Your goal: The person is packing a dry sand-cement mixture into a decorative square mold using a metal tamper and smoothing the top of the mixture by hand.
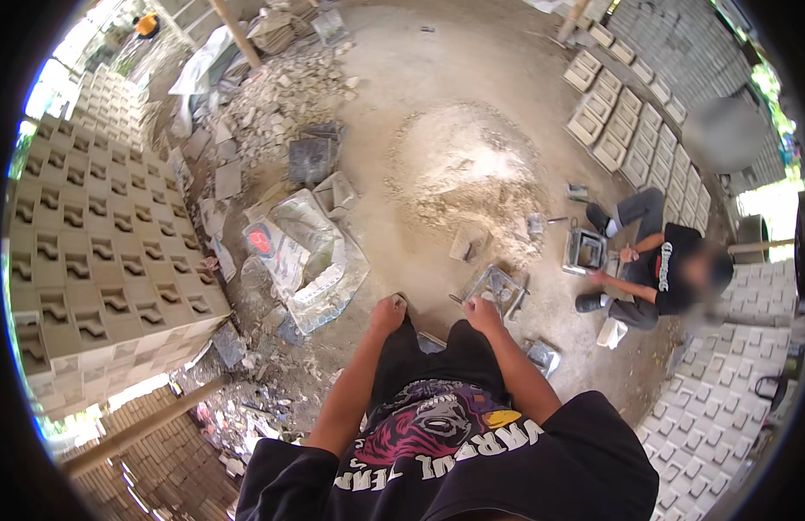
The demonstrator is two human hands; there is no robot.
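L hand [387, 313] was curled in by the left knee [406, 340] (couldn't tell if it gripped anything). R hand [482, 314] was curled too, by the right knee [461, 340], w/ a thin dark rod [455, 299] at its fingers; couldn't tell if pinched. Just beyond the R hand, slightly right, lay a rectangular metal mould [516, 296] on the dirt floor [394, 52]. Farther off were a shallow box [461, 246] and, to its right, a small trowel [537, 224], both nr the near edge of a pale powder mound [472, 156]. On the right a seated co-worker [673, 276] had hands at another mould [569, 259]. Left: crumpled sack [285, 252], then stacked vent blocks [107, 252]. Far left, a rubble heap [285, 100]; far right, rows of cast blocks [632, 130].
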